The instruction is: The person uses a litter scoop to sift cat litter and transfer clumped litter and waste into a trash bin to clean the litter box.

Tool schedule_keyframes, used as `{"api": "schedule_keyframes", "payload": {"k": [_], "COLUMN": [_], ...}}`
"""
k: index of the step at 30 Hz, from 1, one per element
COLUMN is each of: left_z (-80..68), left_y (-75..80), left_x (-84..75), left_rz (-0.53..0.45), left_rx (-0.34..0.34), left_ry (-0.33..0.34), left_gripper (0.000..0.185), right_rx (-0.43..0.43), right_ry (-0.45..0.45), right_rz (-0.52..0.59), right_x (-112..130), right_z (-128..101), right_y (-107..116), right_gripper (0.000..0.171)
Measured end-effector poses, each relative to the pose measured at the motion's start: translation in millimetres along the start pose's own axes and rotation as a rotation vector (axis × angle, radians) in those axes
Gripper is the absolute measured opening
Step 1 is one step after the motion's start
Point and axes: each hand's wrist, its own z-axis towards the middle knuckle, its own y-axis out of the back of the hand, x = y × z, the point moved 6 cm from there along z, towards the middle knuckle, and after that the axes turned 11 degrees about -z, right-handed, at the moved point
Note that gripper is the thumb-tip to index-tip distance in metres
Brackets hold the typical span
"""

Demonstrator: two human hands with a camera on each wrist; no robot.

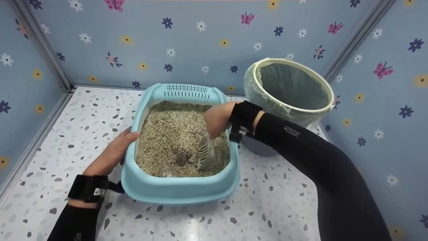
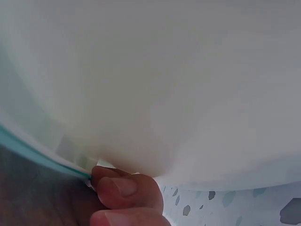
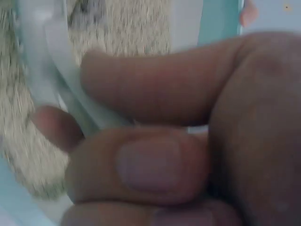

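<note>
I see open floor (image 1: pixel 267 207) in front of the litter box (image 1: pixel 180 190) and to its left. On the right, the lined bin (image 1: pixel 291 87) stands just beside the box, closing that side; walls (image 1: pixel 200 40) hem in the back.

The left hand (image 1: pixel 113 152) lies with fingers nearly straight, black band at its wrist. The right hand (image 1: pixel 217 118), forearm reaching in from the right, has its fingers curled in a grip.

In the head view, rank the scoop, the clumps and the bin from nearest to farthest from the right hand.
1. Scoop: held in the right hand.
2. Clumps: in the litter, left of the scoop's blade.
3. Bin: outside the tray, behind the right forearm.
</note>
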Motion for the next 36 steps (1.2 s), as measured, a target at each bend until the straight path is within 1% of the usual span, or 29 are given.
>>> {"api": "schedule_keyframes", "payload": {"k": [1, 4, 6, 8, 9, 12, 15, 16, 19, 22, 23, 26, 29, 31, 36], "left_z": [0.0, 0.4, 1.3, 1.7, 1.9, 2.5, 2.5, 2.5, 2.0, 1.7, 1.9, 1.8, 1.4, 0.7, 0.6], "left_y": [0.0, -0.4, -0.5, 0.2, 0.6, 1.4, 0.9, 0.6, 0.1, 0.1, 0.1, -0.6, -0.5, -0.3, 0.1], "left_x": [0.0, -0.2, 0.1, 0.7, 1.0, 2.3, 2.7, 2.7, 2.1, 1.9, 1.6, 0.9, -1.0, -2.1, -2.4], "left_rz": [0.0, 0.003, 0.003, 0.009, 0.009, 0.011, 0.006, 0.004, 0.003, 0.006, 0.002, -0.007, -0.02, -0.023, -0.031], "left_rx": [0.001, 0.008, 0.009, 0.005, 0.001, -0.002, 0.003, 0.004, -0.002, -0.011, -0.007, -0.003, -0.002, -0.004, 0.003], "left_ry": [-0.001, -0.003, 0.0, 0.003, 0.005, 0.008, 0.002, 0.0, -0.003, -0.004, -0.009, -0.01, -0.021, -0.025, -0.036], "left_gripper": [0.088, 0.088, 0.088, 0.089, 0.089, 0.09, 0.089, 0.089, 0.087, 0.087, 0.087, 0.087, 0.085, 0.085, 0.086], "right_rx": [-0.018, -0.067, -0.07, -0.054, -0.044, -0.008, 0.029, 0.039, 0.056, 0.056, 0.057, 0.043, 0.029, 0.026, -0.024], "right_ry": [-0.039, -0.103, -0.1, -0.076, -0.061, -0.01, 0.027, 0.035, 0.034, 0.044, 0.045, 0.09, 0.135, 0.165, 0.182], "right_rz": [0.118, 0.395, 0.497, 0.546, 0.556, 0.537, 0.51, 0.486, 0.401, 0.3, 0.285, 0.272, 0.328, 0.405, 0.542], "right_x": [-2, -3, 1, 7, 12, 24, 34, 36, 39, 41, 42, 47, 54, 58, 61], "right_z": [0, -1, 0, 2, 4, 12, 21, 24, 35, 49, 55, 72, 85, 91, 101], "right_y": [-2, -9, -14, -18, -20, -24, -26, -26, -24, -23, -23, -22, -23, -25, -29], "right_gripper": [0.046, 0.038, 0.037, 0.04, 0.042, 0.046, 0.045, 0.044, 0.048, 0.056, 0.059, 0.061, 0.056, 0.052, 0.047]}}
